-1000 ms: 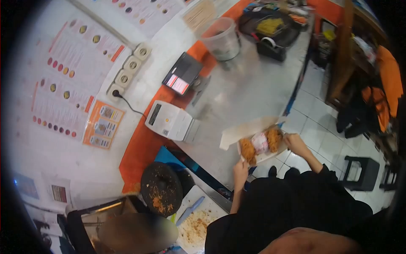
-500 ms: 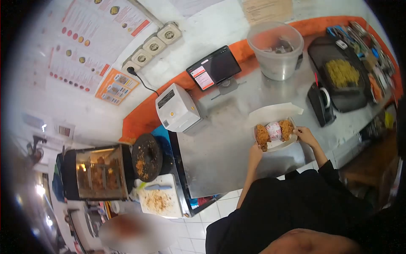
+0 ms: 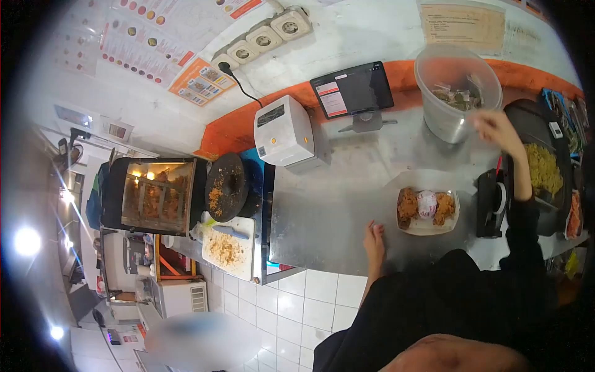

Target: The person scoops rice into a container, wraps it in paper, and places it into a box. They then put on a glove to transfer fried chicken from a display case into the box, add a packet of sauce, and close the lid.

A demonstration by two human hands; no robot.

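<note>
A paper food box point(image 3: 427, 230) stands with its lid raised on the metal counter. Inside lie two pieces of fried chicken point(image 3: 444, 209) with a round paper-wrapped bundle point(image 3: 427, 204) between them. My left hand point(image 3: 374, 240) is just left of the box, apart from it, with nothing in its loosely parted fingers. Up by the front right of a clear plastic bucket point(image 3: 455, 118) is my right hand point(image 3: 496, 131), smeared by motion. Several small packets point(image 3: 458, 98) lie in the bucket.
A tape dispenser point(image 3: 489, 208) stands right of the box, beside a black tray of yellow noodle-like food point(image 3: 545, 170). At the back are a tablet point(image 3: 353, 90) and a white printer point(image 3: 284, 132). Leftward are a stone mortar point(image 3: 232, 180), a cutting board point(image 3: 245, 257) with a knife, and a lit display case point(image 3: 158, 195).
Both hands have let go of the food box. My right hand has moved up to the bucket, my left a little away from the box. The camera view has shifted.
</note>
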